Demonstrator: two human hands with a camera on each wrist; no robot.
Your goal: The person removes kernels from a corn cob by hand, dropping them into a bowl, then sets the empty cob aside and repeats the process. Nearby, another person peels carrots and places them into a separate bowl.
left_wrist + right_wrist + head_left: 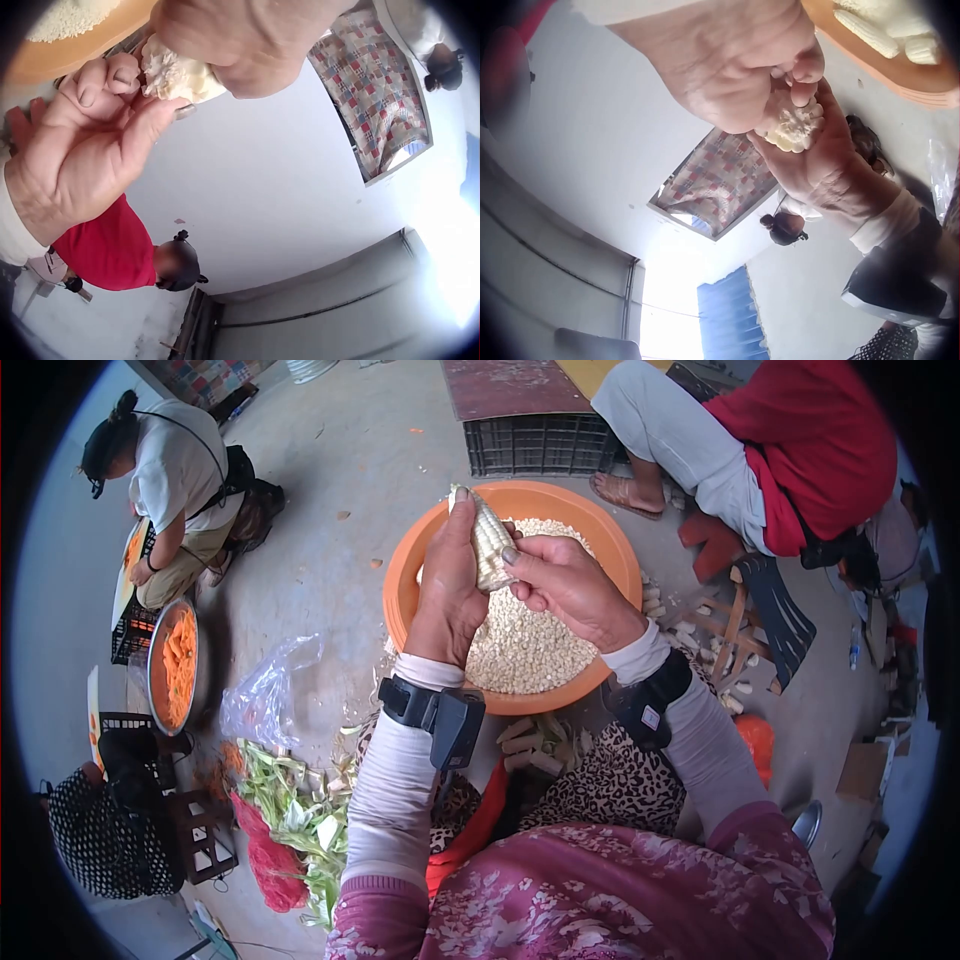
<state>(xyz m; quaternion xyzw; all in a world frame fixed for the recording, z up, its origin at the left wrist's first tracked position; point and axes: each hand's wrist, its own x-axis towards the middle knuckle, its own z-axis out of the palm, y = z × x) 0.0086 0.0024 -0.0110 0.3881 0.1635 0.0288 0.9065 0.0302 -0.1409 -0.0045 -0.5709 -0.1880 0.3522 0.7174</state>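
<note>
Both my hands hold one pale corn cob (490, 540) upright over an orange basin (412, 575) filled with loose white kernels (525, 645). My left hand (452, 585) grips the cob from the left. My right hand (560, 582) curls round it from the right, thumb pressed on its kernels. In the left wrist view the cob's end (176, 75) shows between both hands. The right wrist view shows the same cob end (796, 127) held between the hands, with whole cobs (866, 31) lying in the basin.
Green husks (290, 810) and a clear plastic bag (265, 695) lie at my left. Stripped cob pieces (700, 630) litter the floor to the right. A seated person in red (790, 450) is beyond the basin by a black crate (540, 445). Another person (170, 490) works at left near a pan of orange pieces (178, 665).
</note>
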